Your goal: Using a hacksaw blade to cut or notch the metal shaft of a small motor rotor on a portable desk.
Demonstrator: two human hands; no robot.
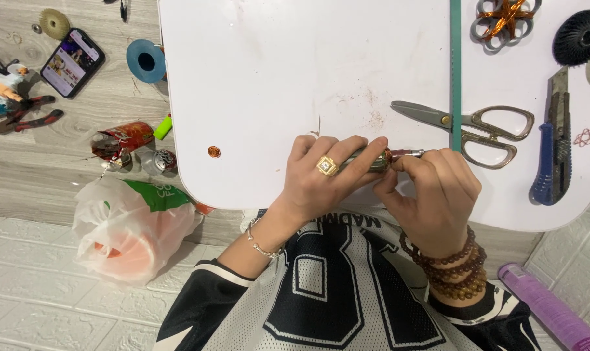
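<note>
Small metal strip (379, 158) is clamped between left hand (324, 179) and right hand (431, 188) at white surface (275, 78) edge; shaping seemingly midway, scissors (477, 127) lying unused nearby

Most of the small metallic piece (373, 159) is buried under the left hand (324, 179) and right hand (431, 192), while the purple tube (549, 309) and black ribbed disc (580, 36) run off the frame's edge.

A small metallic cylinder (372, 160) — greenish-silver, with a reddish end and a thin tip pointing right — lies level, gripped just above the white table (275, 84).
</note>
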